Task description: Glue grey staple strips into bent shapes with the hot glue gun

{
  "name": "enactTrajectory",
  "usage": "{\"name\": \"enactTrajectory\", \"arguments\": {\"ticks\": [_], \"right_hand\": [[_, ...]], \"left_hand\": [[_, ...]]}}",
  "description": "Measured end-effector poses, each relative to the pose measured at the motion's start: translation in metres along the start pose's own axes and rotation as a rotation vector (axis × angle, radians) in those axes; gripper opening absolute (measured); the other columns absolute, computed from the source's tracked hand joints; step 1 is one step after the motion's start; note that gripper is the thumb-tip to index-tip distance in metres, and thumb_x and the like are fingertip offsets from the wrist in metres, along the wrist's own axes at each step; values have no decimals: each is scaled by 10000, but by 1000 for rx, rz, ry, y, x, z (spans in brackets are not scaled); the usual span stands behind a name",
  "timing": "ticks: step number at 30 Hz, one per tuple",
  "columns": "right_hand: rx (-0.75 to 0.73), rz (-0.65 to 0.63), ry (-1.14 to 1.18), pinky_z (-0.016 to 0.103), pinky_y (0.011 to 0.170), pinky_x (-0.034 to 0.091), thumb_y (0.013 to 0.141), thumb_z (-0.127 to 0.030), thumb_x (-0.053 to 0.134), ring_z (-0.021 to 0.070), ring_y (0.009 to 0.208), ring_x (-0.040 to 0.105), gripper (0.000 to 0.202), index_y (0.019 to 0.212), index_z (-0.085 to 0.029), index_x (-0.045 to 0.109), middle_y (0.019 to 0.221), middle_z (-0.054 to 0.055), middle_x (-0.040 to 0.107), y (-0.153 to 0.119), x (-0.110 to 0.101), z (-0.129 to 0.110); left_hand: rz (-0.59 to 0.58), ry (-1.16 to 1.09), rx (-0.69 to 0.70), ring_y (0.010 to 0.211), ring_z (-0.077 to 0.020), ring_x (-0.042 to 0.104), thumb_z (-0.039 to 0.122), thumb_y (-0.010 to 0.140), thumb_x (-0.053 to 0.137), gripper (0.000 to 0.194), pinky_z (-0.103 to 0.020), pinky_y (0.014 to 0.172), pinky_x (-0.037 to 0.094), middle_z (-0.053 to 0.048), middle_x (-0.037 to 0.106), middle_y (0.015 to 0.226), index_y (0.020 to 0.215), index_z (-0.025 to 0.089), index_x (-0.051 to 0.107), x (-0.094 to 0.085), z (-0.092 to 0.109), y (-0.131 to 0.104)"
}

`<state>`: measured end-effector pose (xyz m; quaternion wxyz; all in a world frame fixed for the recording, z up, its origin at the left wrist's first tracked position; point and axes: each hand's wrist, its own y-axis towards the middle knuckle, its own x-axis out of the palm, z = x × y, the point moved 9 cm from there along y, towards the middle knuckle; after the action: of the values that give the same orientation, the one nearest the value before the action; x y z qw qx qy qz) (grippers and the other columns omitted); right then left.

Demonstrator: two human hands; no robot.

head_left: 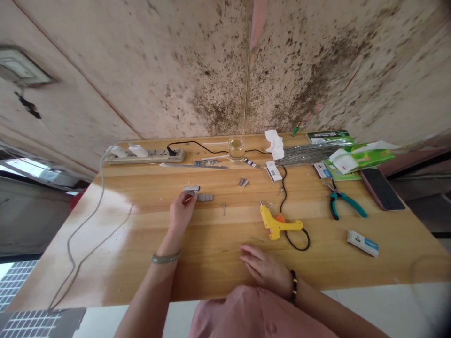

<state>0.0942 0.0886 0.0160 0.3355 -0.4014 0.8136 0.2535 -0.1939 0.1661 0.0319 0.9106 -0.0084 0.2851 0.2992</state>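
Note:
My left hand (182,211) is over the left middle of the table, thumb and fingertips pinched together. Whatever they hold is too small to make out. Just beyond the fingertips is a grey metallic bar (191,188), and to their right lies a row of flat grey pieces (205,197). My right hand (262,267) rests near the front edge, fingers stretched out and holding nothing. A thin wire piece (257,238) lies just past it, with a yellow glue gun (278,223) farther right. A small cross-shaped metal piece (223,208) sits between the hands.
A glass of yellowish liquid (236,149) and a power strip (146,156) stand at the back. Toward the right are a bundle of metal wires (310,152), teal-handled pliers (347,203), a phone (382,188) and a small box (362,243). A cable (72,253) trails down the left.

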Motion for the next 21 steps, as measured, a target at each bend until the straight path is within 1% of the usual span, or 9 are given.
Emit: {"name": "enactTrajectory", "arguments": {"ticks": [8,13,17,21], "right_hand": [[-33,41,-9,314,904,510,892,-131,405,174,1108,556,274,1090,-162,591,1212,110,575,1,-5,-4],[-28,32,-8,308,908,507,878,-114,422,171,1106,555,281,1098,-161,590,1220,104,571,0,-3,-2],[-29,26,-7,299,923,498,880,-114,424,166,1116,547,279,1103,-153,588,1227,105,564,0,-2,-2],[-28,33,-2,289,917,501,879,-109,422,161,1106,554,276,1095,-153,587,1221,103,566,1,-4,-4]], "left_hand": [[-6,-108,-27,791,-168,644,388,732,601,278,-249,711,478,-41,694,838,898,167,634,-2,-15,1],[-21,-146,-13,812,-172,642,392,725,613,278,-255,727,477,-45,691,850,891,170,630,-2,-15,-1],[-37,-113,-15,814,-177,644,392,728,609,281,-264,734,479,-50,695,863,898,170,638,-2,-15,-1],[-24,-91,-33,818,-177,641,398,722,618,286,-261,731,473,-46,697,859,898,175,650,-5,-17,-1]]}}
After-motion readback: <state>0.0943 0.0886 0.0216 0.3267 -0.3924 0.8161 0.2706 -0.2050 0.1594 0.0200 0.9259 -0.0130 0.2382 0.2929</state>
